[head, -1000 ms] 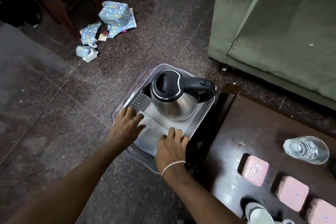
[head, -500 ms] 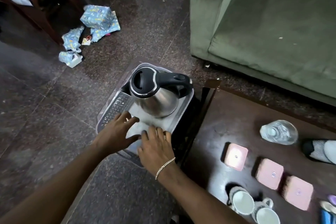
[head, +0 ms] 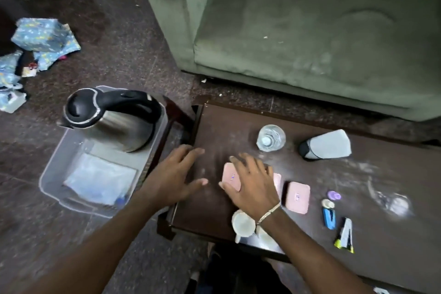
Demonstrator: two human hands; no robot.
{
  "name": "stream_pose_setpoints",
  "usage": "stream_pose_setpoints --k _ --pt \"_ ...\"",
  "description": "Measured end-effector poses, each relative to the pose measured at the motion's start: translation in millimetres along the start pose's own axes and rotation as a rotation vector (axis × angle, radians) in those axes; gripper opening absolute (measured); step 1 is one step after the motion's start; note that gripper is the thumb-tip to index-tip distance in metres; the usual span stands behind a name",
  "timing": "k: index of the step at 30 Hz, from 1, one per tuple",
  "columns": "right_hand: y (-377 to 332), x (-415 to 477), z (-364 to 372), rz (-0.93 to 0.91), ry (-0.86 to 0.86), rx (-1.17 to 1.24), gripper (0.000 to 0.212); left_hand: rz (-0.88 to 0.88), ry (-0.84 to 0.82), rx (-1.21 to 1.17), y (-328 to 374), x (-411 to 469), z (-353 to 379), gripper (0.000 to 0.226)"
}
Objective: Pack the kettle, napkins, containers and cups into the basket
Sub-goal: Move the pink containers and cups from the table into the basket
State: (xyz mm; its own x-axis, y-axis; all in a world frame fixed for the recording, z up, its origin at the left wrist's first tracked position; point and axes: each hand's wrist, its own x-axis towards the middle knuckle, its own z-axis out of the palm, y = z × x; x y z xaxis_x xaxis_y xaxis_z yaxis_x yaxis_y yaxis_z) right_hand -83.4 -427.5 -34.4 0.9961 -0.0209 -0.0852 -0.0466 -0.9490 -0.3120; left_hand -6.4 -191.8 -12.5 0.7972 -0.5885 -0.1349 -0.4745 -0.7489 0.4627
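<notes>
Dusty dark wood table (head: 358,234): the right hand (head: 253,186) lies spread on a rounded pink container (head: 231,176). Left hand (head: 175,175) hovers open beside it. Left of both, the steel kettle (head: 112,119) and napkins (head: 100,178) sit in the clear plastic basket (head: 51,167).

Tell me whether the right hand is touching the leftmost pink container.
Touching. The head view shows the right hand laid over the leftmost pink container, thumb against its near edge, no gap.
</notes>
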Motion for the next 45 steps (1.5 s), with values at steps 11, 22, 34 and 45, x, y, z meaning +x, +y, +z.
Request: stream_pose_setpoints --k 11,22,34,45 --pt "129 -43 25 0.097 -0.308 -0.087 0.082 0.037 -0.404 0.267 61 63 111 0.100" --pt "136 -34 54 0.063 -0.323 -0.059 0.086 0.010 -0.415 0.247 52 63 140 0.103" --pt "37 7 15 -0.058 -0.158 0.029 0.089 0.036 -0.270 0.168 15 24 41 0.101" --pt "-147 57 -18 -0.295 0.056 0.250 0.084 -0.135 -0.169 0.206 -78 -73 -124 0.098"
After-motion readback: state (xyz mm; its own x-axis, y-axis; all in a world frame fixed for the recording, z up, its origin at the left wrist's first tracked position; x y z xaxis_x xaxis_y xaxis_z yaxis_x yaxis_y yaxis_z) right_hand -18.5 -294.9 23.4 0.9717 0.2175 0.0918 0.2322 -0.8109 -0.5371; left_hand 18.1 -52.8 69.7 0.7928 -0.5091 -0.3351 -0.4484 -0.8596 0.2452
